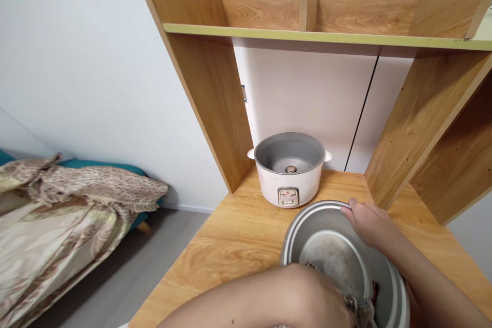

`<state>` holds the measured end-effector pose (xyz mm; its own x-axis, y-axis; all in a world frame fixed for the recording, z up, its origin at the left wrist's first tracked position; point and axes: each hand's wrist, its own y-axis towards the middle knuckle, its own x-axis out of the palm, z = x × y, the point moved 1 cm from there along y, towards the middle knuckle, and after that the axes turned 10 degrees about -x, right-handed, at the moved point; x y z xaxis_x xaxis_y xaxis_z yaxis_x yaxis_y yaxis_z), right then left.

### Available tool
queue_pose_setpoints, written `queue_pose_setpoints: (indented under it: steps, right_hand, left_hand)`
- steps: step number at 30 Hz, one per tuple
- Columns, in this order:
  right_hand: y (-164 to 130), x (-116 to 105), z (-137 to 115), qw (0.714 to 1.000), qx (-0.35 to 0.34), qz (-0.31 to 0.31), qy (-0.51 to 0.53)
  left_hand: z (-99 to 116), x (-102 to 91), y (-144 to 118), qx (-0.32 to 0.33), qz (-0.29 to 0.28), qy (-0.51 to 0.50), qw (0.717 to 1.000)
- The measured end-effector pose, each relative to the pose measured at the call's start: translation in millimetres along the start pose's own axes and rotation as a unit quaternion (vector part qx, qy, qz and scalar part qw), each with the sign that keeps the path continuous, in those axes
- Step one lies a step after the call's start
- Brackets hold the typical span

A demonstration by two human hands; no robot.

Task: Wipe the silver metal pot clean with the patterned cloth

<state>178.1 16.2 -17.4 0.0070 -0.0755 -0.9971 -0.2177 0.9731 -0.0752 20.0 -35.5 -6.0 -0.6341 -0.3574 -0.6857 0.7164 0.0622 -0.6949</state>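
Observation:
A grey metal rice cooker inner pot [323, 230] is tilted toward me over the front of the wooden desk, its stained inside facing up. My right hand [365, 220] grips the pot's upper right rim, fingers closed over the edge. Inside the pot, my left hand [311, 294] presses a patterned cloth [361, 310] toward the wall and bottom. The back of that hand hides most of its fingers and much of the cloth. Behind the pot stands the white rice cooker body [290, 184], lidless, with its heating plate showing and a front switch panel.
The wooden desk [207, 251] has upright side panels and a shelf [326, 36] above the cooker. A white wall lies behind. To the left, a bed or sofa [77, 205] with a patterned cover stands on the grey floor [115, 277].

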Motion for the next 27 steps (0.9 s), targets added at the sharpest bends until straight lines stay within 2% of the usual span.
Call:
queue_pose_setpoints:
  steps: [7, 13, 20, 25, 27]
  right_hand:
    - [0.7, -1.2, -1.0, 1.0, 0.003, -0.005, 0.007]
    - [0.7, -0.6, -0.6, 1.0, 0.004, -0.008, -0.001]
    - [-0.1, -1.6, -0.8, 1.0, -0.001, 0.0, 0.001]
    - [0.0, -2.2, -0.7, 1.0, 0.001, -0.008, 0.004]
    - [-0.3, -2.7, -0.7, 1.0, 0.003, -0.009, 0.005]
  left_hand:
    - [3.0, -4.6, -7.2, -0.033, -0.021, -0.007, 0.999]
    - [1.7, -3.0, -3.3, 0.008, -0.009, 0.0, 1.0]
    - [1.5, -3.2, -3.2, -0.005, 0.001, -0.017, 1.0]
    - [2.0, -3.7, -8.1, -0.024, -0.031, -0.029, 0.999]
    - [1.6, -4.0, -7.9, -0.023, -0.024, -0.031, 0.999]
